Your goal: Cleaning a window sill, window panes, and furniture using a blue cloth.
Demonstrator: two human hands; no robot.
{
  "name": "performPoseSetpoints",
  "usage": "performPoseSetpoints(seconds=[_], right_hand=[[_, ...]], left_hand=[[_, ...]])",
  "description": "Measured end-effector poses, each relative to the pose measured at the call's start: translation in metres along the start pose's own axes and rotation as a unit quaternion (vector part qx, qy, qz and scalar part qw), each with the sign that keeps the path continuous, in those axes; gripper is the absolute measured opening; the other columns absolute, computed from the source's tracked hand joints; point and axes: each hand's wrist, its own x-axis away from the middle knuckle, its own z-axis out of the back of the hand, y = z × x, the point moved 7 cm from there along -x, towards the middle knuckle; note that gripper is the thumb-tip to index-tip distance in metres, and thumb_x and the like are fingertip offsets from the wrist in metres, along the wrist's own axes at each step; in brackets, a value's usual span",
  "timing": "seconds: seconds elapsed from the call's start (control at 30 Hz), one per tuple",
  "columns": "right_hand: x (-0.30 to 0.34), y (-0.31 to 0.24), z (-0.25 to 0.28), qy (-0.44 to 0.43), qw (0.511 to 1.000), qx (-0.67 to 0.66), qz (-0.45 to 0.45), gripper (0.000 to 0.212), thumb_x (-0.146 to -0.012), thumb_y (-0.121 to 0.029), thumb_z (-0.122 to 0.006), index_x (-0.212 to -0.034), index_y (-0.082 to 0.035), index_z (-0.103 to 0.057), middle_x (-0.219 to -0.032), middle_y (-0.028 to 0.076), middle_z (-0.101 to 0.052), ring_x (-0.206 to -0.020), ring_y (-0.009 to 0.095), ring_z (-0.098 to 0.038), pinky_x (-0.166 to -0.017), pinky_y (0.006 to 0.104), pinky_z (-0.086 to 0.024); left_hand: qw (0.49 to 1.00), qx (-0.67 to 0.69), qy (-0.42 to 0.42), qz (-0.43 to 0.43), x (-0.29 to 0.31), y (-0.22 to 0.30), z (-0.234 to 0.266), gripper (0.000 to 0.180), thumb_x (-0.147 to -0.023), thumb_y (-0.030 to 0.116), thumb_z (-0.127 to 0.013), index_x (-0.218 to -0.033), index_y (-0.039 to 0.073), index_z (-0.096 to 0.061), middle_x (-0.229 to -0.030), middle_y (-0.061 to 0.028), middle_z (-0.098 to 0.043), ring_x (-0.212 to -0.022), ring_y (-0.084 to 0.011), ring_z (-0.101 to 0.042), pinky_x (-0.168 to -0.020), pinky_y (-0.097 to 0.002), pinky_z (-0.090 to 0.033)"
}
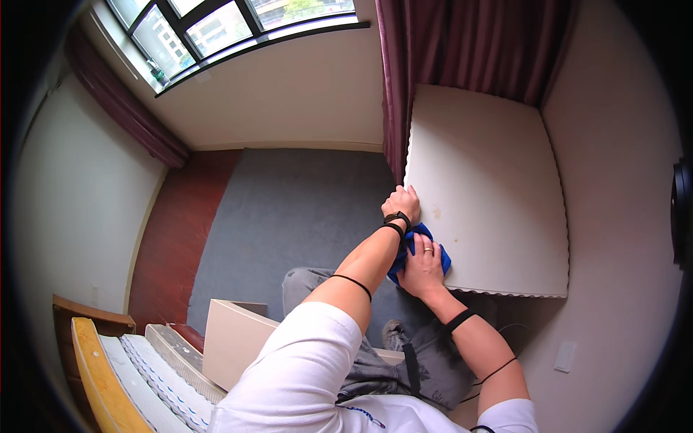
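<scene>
A white top with a scalloped edge (498, 187), like that of a small table or cabinet, stands on the right against the wall. My left hand (401, 204) is closed over its left edge, a watch at the wrist. Just nearer to me, my right hand (424, 265) presses a blue cloth (445, 260) onto the near left corner of the top. The cloth is bunched under the palm and partly hidden by the fingers. A few small brownish stains (436, 213) mark the white surface close to both hands.
Purple curtains (476, 47) hang behind the white top. Grey carpet (289, 195) covers the floor, with a red-brown strip (184, 216) at left. A pale open drawer or box (234, 339) lies beside my left knee. Mattresses or boards (144, 382) stand at lower left.
</scene>
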Motion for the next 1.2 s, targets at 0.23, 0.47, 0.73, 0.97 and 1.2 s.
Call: performPoseSetpoints(seconds=[0.23,0.47,0.73,0.97,1.2], right_hand=[[0.012,0.032,0.018,-0.041,0.998,-0.046,-0.004,0.062,-0.073,-0.033,-0.074,-0.131,-0.014,-0.062,-0.140,0.017,-0.049,-0.134,0.033,-0.043,-0.113,0.0502,-0.032],[0.118,0.266,0.069,0.020,0.945,0.136,-0.296,0.061,-0.083,-0.033,-0.065,-0.138,-0.008,-0.056,-0.142,0.021,-0.048,-0.134,0.039,-0.043,-0.113,0.0513,-0.032],[0.197,0.346,0.093,0.005,0.850,0.238,-0.470,0.059,-0.088,-0.036,-0.058,-0.137,-0.004,-0.056,-0.145,0.021,-0.045,-0.131,0.042,-0.044,-0.110,0.0551,-0.034],[0.069,0.183,0.035,0.041,0.956,0.142,-0.254,0.064,-0.082,-0.038,-0.063,-0.135,-0.002,-0.057,-0.134,0.022,-0.049,-0.130,0.039,-0.043,-0.108,0.0560,-0.034],[-0.012,0.031,0.000,0.019,0.999,-0.015,-0.047,0.066,-0.077,-0.040,-0.072,-0.135,-0.012,-0.059,-0.141,0.020,-0.048,-0.135,0.037,-0.040,-0.112,0.0528,-0.030]], left_hand=[[1.000,-0.014,0.028,0.000,-0.002,-0.010,-0.001,0.049,-0.100,0.046,-0.042,-0.103,0.004,-0.066,-0.099,-0.0245,-0.072,-0.096,-0.0431,-0.070,-0.087,-0.0533,-0.053],[0.999,-0.041,-0.005,0.019,-0.006,0.001,-0.004,0.051,-0.102,0.048,-0.039,-0.111,0.005,-0.064,-0.106,-0.0222,-0.071,-0.103,-0.0409,-0.069,-0.090,-0.0513,-0.053],[0.999,-0.021,-0.029,0.006,-0.005,0.001,-0.008,0.055,-0.101,0.048,-0.037,-0.115,0.003,-0.065,-0.112,-0.0244,-0.070,-0.109,-0.0434,-0.066,-0.094,-0.0523,-0.050],[0.999,-0.029,-0.029,0.009,-0.007,-0.007,-0.007,0.057,-0.101,0.049,-0.036,-0.117,0.003,-0.065,-0.114,-0.0243,-0.070,-0.110,-0.0436,-0.065,-0.095,-0.0523,-0.050],[0.999,-0.038,-0.015,0.011,-0.011,0.000,-0.012,0.057,-0.099,0.052,-0.038,-0.114,0.005,-0.066,-0.113,-0.0245,-0.070,-0.109,-0.0443,-0.066,-0.093,-0.0543,-0.051]])
